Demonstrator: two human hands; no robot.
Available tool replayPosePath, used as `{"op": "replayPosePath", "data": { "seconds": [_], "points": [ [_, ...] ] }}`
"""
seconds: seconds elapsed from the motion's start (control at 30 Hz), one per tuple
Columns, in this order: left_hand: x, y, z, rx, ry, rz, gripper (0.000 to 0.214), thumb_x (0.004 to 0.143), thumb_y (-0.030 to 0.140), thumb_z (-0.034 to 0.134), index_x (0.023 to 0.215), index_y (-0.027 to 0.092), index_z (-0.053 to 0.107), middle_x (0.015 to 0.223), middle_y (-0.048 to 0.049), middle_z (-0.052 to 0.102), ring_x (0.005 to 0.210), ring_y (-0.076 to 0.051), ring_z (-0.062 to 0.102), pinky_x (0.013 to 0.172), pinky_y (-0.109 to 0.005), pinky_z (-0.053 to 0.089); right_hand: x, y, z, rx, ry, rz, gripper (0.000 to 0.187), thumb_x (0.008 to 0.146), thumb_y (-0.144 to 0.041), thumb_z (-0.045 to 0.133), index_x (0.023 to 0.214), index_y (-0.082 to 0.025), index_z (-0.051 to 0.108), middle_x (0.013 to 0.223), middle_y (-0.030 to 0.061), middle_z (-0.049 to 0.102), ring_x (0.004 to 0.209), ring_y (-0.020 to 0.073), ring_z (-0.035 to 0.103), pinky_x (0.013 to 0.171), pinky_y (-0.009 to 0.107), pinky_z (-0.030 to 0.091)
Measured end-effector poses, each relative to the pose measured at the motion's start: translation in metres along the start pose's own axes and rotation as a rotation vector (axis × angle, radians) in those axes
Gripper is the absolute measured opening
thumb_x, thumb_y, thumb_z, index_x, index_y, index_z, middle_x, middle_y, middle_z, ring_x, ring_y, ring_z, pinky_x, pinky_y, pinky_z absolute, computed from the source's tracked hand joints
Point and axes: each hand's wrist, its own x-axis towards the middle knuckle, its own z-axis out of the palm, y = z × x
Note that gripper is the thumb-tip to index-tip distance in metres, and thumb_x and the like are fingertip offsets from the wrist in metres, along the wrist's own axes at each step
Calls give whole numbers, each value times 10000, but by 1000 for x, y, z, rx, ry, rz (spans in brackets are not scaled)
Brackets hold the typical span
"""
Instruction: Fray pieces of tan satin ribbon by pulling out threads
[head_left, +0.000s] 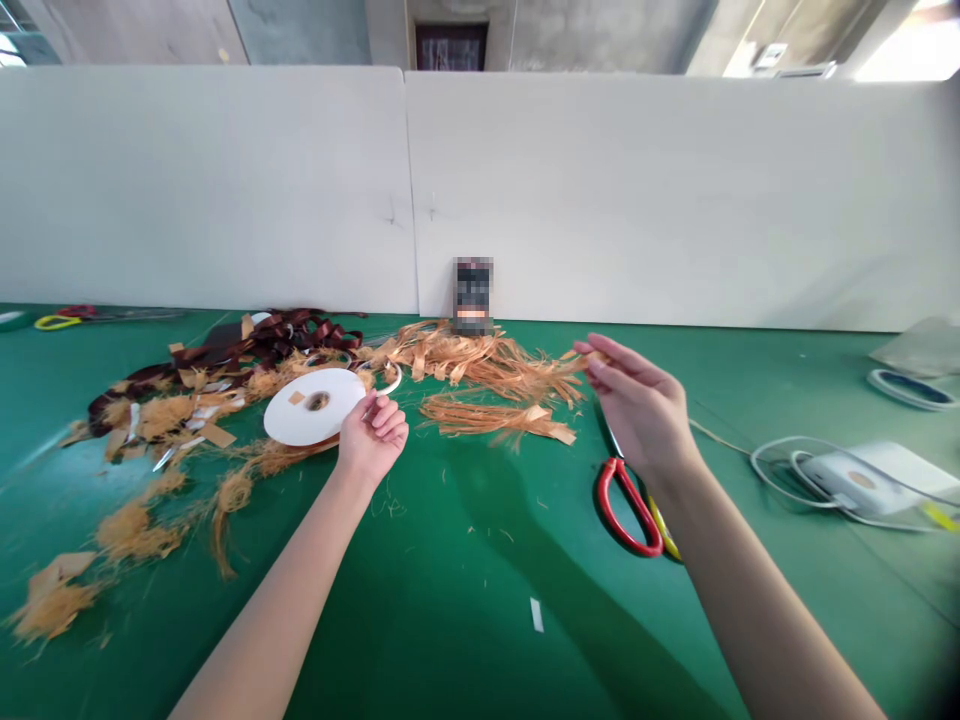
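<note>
My left hand (373,435) is curled shut beside a white tape reel (313,406) and pinches the loose white tape end that arcs off the reel's right edge. My right hand (637,402) is raised above the green table (465,560), fingers pressed together on the tip of an orange raffia strand (592,356). That strand leads left into a heap of orange raffia strips (487,375). Red-handled scissors (628,505) lie flat on the table just under my right wrist.
Dark brown ribbon (255,345) and frayed orange scraps (135,525) litter the left side. A white device with a coiled cable (855,478) sits at right. A white partition wall (600,200) closes the table's far edge. More scissors (60,320) lie far left.
</note>
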Motion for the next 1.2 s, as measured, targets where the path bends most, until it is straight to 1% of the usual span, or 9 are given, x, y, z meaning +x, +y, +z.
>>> {"op": "replayPosePath", "data": {
  "seconds": [0.17,0.27,0.37,0.5,0.57,0.63,0.73,1.03,1.2],
  "points": [
    [2,-7,-2,47,-35,5,272,903,193,482,635,159,449,485,66,323,404,-47,341,394,-172,286,12,-32,20,-192,21,-211,173,781,-229,649,943,-226,709,982,43,723,973,203,658,867,395,512],
    [6,-11,-5,47,-78,21,221,866,202,567,670,164,472,550,49,407,487,-60,431,459,-171,368,12,-42,26,-272,-29,-234,173,791,-227,645,951,-230,711,942,38,730,960,206,664,862,399,516],
    [11,-12,-7,5,-68,43,239,820,201,624,640,165,471,739,-9,573,700,-109,577,649,-240,495,11,-48,26,-292,-38,-202,178,746,-196,691,920,-220,724,896,34,738,920,199,674,893,398,507],
    [14,-11,-7,-97,-37,63,260,855,157,550,607,156,473,922,-55,643,1015,-186,607,888,-359,498,10,-52,23,-337,-12,-153,168,722,-193,715,888,-211,734,864,40,742,868,200,686,852,400,534],
    [13,-10,-7,-122,-27,52,240,886,134,495,646,157,496,789,-29,626,925,-152,634,827,-309,521,8,-54,23,-361,6,-124,160,727,-206,717,887,-206,734,864,48,744,853,202,691,809,392,553],
    [11,-9,-7,-133,-44,5,224,904,127,466,684,158,494,666,8,557,707,-92,622,635,-206,511,7,-54,24,-381,21,-102,154,728,-212,722,881,-205,734,871,53,745,852,204,694,783,382,563],
    [9,-8,-7,-135,-96,-67,240,922,141,442,683,160,436,624,34,481,492,-35,494,421,-142,372,4,-54,27,-393,25,-91,133,724,-214,731,857,-203,736,872,54,746,853,204,699,785,374,569],
    [13,-5,-13,-161,-121,-36,235,942,117,367,716,167,403,626,57,468,358,-7,342,345,-148,242,-1,-54,20,-494,255,-311,175,748,-272,720,914,-219,734,907,30,734,888,209,697,869,389,544],
    [17,-6,-11,205,-54,28,240,923,139,430,684,152,430,649,46,512,348,9,253,349,-136,200,2,-49,6,-541,303,-323,173,745,-268,724,914,-234,730,910,33,730,906,229,692,877,412,541]
  ]
}}
